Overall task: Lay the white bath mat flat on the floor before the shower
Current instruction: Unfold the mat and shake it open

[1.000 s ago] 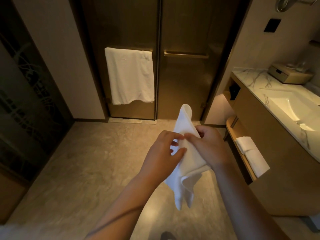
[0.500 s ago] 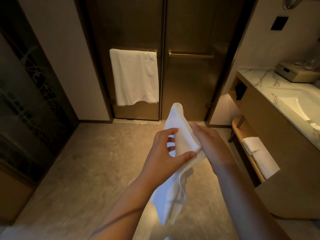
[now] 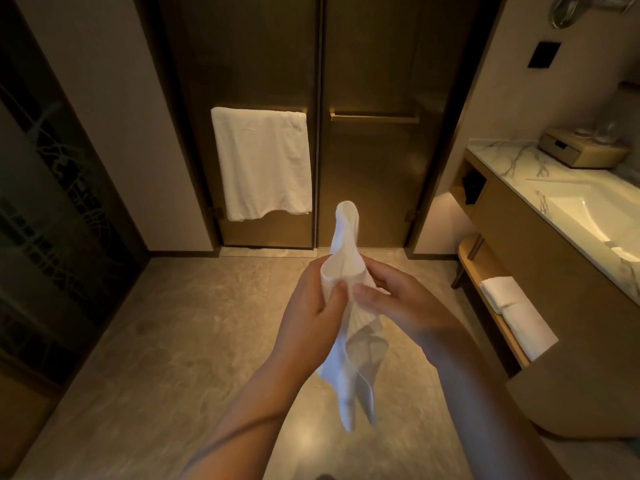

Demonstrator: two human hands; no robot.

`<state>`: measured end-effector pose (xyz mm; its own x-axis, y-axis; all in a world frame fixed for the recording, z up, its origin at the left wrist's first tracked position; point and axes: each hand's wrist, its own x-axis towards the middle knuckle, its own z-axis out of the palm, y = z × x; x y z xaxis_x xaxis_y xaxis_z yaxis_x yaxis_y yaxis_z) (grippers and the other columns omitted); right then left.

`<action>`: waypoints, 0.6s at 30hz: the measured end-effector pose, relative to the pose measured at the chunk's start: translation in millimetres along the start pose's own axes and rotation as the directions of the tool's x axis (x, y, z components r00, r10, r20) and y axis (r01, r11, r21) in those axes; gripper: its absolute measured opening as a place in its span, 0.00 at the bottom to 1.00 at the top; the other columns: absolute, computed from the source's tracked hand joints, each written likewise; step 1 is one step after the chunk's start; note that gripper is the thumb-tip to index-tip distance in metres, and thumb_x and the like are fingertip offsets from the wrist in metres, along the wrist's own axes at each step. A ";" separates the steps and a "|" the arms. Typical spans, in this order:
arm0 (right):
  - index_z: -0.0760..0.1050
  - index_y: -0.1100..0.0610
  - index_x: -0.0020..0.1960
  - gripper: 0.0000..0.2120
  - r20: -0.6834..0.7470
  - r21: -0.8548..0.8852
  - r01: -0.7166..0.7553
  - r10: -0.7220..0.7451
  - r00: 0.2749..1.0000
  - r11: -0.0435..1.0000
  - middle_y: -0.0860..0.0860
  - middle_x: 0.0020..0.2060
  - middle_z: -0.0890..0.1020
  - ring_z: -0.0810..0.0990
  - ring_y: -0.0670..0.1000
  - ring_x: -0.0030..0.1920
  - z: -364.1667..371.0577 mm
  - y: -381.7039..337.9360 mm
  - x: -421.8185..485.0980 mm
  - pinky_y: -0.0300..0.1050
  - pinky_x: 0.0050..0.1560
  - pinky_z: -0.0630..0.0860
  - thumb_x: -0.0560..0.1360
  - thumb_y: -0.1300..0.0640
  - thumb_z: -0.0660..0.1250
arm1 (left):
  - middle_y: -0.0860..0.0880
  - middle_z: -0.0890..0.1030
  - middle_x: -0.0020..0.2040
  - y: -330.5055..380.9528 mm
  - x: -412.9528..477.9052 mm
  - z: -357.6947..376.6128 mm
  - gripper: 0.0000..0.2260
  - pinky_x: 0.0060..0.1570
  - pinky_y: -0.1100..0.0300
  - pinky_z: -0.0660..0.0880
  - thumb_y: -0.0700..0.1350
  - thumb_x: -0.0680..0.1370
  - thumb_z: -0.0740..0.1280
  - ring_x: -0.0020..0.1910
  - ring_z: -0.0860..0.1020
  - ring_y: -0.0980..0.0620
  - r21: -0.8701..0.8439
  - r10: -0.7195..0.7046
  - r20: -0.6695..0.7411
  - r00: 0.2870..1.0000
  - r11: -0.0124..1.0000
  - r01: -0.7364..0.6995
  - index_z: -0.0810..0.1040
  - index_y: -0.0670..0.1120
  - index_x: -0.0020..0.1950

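A white bath mat hangs crumpled in the air in front of me, bunched lengthwise with one end poking up and the other dangling toward the floor. My left hand pinches its upper edge from the left. From the right, my right hand holds the same edge, thumb against the cloth. The two hands are almost touching. Beyond them stand the bronze shower doors, shut, with bare stone floor before them.
A white towel hangs on the left door's bar. At the right is a vanity with a marble top, a sink, a wooden box, and folded towels on its lower shelf. A dark patterned glass panel lines the left.
Both hands shifted their hold on the mat's upper edge and came closer together. The mat's hanging part swung and now drops more to the right, under the right wrist.
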<state>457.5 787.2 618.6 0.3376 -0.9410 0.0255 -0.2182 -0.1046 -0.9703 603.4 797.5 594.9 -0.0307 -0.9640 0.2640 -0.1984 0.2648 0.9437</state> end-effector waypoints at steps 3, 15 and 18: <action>0.71 0.28 0.59 0.24 -0.048 -0.014 0.037 -0.038 0.998 0.999 0.34 0.54 0.80 0.79 0.38 0.54 -0.2 5.2 0.6 0.29 0.45 0.76 0.73 0.53 0.71 | 0.67 0.76 0.53 2.2 2.1 -1.9 0.16 0.48 0.66 0.71 0.49 0.77 0.54 0.54 0.76 0.65 -0.034 -0.019 0.015 1.000 0.999 0.020 0.70 0.72 0.54; 0.71 0.26 0.57 0.28 -0.145 -0.030 0.109 -0.113 0.983 0.994 0.31 0.53 0.80 0.79 0.35 0.54 20.2 8.6 4.5 0.25 0.45 0.73 0.73 0.58 0.72 | 0.65 0.78 0.53 -6.4 5.0 -11.6 0.15 0.47 0.67 0.75 0.50 0.77 0.64 0.53 0.76 0.66 0.019 0.022 0.019 1.000 1.000 -0.023 0.68 0.70 0.56; 0.68 0.22 0.55 0.30 -0.204 -0.084 0.105 -0.120 0.972 0.991 0.27 0.51 0.79 0.77 0.32 0.53 31.3 11.0 4.4 0.22 0.42 0.72 0.72 0.58 0.72 | 0.68 0.78 0.52 -6.0 4.4 -15.6 0.17 0.47 0.73 0.73 0.48 0.80 0.58 0.53 0.76 0.66 -0.001 0.026 0.010 1.000 1.000 -0.026 0.69 0.74 0.55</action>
<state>485.2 792.0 600.5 0.1674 -0.9674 0.1901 -0.2578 -0.2291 -0.9387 619.7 792.1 593.5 -0.0454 -0.9570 0.2866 -0.1968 0.2898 0.9366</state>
